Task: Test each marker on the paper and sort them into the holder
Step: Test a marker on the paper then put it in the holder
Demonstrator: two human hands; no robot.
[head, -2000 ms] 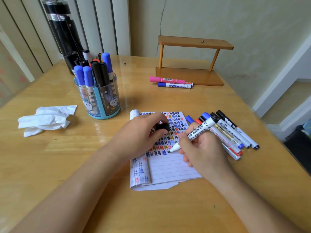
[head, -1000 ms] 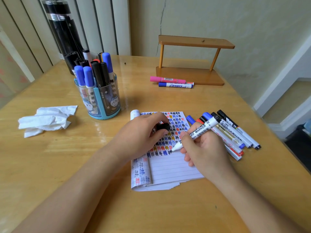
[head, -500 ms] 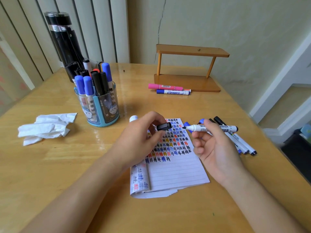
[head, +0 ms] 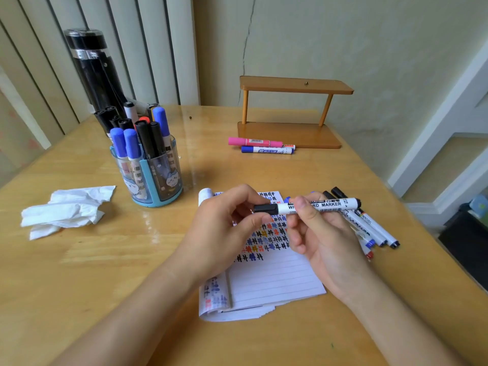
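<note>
My right hand [head: 319, 236] grips a white whiteboard marker [head: 324, 205] level above the lined paper [head: 274, 281]. My left hand [head: 224, 228] pinches its black cap [head: 265, 208], which sits on the marker's left end. The paper carries rows of black, blue and red test marks. To the right of the paper lie several loose markers [head: 369, 225], partly hidden behind my right hand. The clear and blue holder [head: 148, 178] stands to the left of the paper with several black and blue markers upright in it.
A crumpled white tissue [head: 66, 210] lies at the left. A pink marker [head: 253, 141] and a blue-capped marker [head: 266, 150] rest in front of a small wooden shelf [head: 290, 112] at the back. A tall black cylinder [head: 95, 72] stands behind the holder.
My right hand lifted the marker off the paper after drawing a mark and turned it level. My left hand brought the black cap onto the marker's tip.
</note>
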